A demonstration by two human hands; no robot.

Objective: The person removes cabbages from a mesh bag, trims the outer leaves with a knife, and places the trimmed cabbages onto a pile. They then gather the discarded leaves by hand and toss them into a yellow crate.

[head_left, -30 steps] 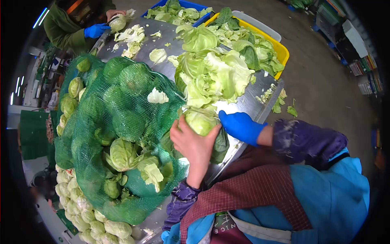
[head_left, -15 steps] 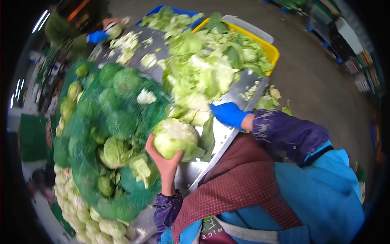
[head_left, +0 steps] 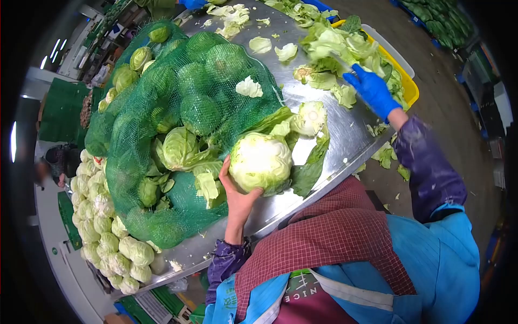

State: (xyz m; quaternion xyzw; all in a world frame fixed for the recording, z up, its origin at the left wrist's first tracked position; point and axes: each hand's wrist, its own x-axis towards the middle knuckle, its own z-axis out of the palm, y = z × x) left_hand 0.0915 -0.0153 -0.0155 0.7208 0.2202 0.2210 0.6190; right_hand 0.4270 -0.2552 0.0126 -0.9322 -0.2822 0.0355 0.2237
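My bare left hand (head_left: 240, 200) is wrapped around the lower left side of a trimmed pale cabbage (head_left: 261, 162), which rests near the front edge of the metal table. Beside it lie a cut cabbage stump (head_left: 311, 117) with leaves and a dark green outer leaf (head_left: 313, 167). My right hand (head_left: 372, 92), in a blue glove, is stretched out over loose cabbage leaves (head_left: 342, 48) at the far right. Its thumb and a finger show apart; the leaves beside the fingertips are blurred.
A green net sack (head_left: 199, 113) of cabbages covers the table's left side. Trimmed cabbages (head_left: 105, 227) are stacked beyond it. A yellow crate (head_left: 413, 92) with leaves stands at the far right. Another person's blue-gloved hand (head_left: 193, 3) shows at the top. Leaf scraps lie on the metal table (head_left: 345, 132).
My right hand has moved away from beside the cabbage to the far right, over the leaf pile. My left hand still grips the cabbage. The camera view has shifted, bringing the stacked cabbages further into sight.
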